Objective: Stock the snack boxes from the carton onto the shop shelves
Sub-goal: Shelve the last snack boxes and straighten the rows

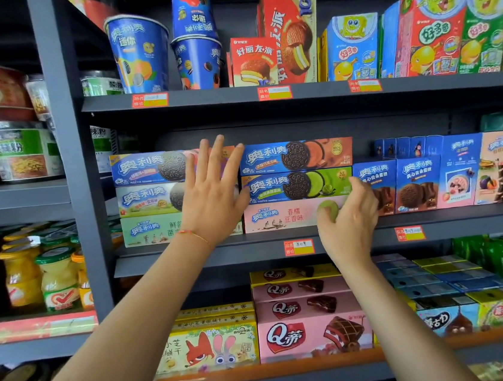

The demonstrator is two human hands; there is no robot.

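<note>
Two stacks of long cookie boxes stand on the middle shelf (250, 246). The left stack (147, 199) has three boxes; my left hand (212, 191) lies flat on its front, fingers spread and straight. The right stack holds a blue-brown box (296, 155), a green box (293, 185) and a pink box (278, 217). My right hand (350, 213) has its fingers curled at the right end of the green and pink boxes. No carton is in view.
Blue and pink upright snack boxes (440, 178) stand right of the stacks. Cups and red boxes fill the upper shelf (233, 95). Pink and yellow boxes (310, 334) sit on the lower shelf. Noodle bowls and jars (43, 276) fill the left bay behind the post (76, 179).
</note>
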